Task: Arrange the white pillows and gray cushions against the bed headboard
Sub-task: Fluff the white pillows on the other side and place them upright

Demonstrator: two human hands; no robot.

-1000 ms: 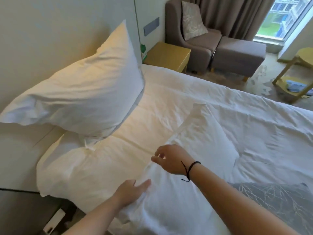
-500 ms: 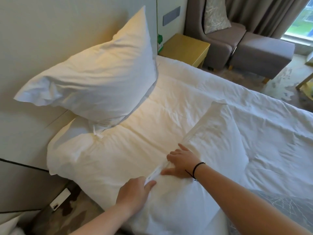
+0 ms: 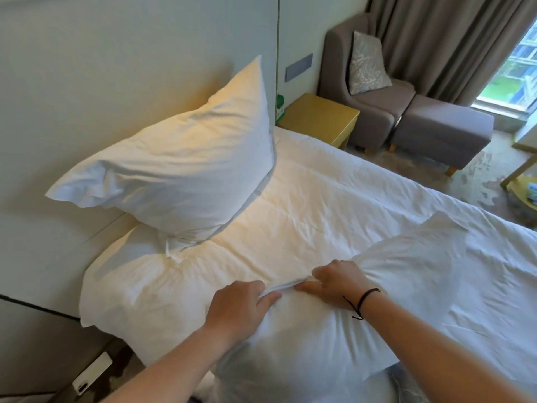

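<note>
One white pillow (image 3: 180, 170) leans upright against the pale headboard (image 3: 116, 68) at the bed's near end. A second white pillow (image 3: 392, 301) lies flat on the white bed (image 3: 334, 199) in front of me. My left hand (image 3: 238, 306) and my right hand (image 3: 337, 282) both pinch the folded hem along this pillow's edge, close together. A sliver of a gray patterned cushion (image 3: 406, 385) shows under the pillow at the bottom edge. Another gray cushion (image 3: 367, 62) stands on the armchair.
A yellow bedside table (image 3: 322, 119) stands beyond the bed, then a gray armchair (image 3: 377, 112) and footstool (image 3: 441, 132). Curtains and a window are at the far right. A white object (image 3: 93, 376) lies on the floor beside the bed, lower left.
Both hands went from hovering over the flat pillow to gripping its edge, and the pillow has bunched up and lifted toward me. My view shifted left.
</note>
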